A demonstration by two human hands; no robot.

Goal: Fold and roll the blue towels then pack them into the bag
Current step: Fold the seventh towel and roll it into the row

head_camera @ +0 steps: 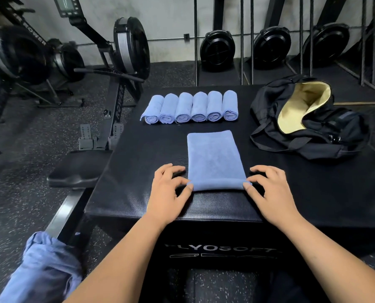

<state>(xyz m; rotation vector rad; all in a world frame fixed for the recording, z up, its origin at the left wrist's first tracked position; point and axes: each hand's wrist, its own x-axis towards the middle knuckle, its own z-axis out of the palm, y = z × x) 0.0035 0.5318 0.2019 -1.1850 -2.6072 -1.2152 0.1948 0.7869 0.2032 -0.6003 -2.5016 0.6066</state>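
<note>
A black padded bench point(313, 193) fills the middle of the view, with rowers point(125, 47) on the floor behind and to the left. On its far right corner a black bag point(326, 132) slumps open, showing a pale yellow lining. A folded blue towel point(212, 156) lies flat at the bench's centre, its near end curled up into a first turn. Low on the left, off the bench, a loose pile point(44, 270) of blue towels sits bunched. Six rolls point(199, 108) stand side by side along the far edge, left of the bag. The left hand point(168, 193) and right hand point(271, 193) flank the towel's near end, fingers point(189, 186) curled and pinching its two corners.
</note>
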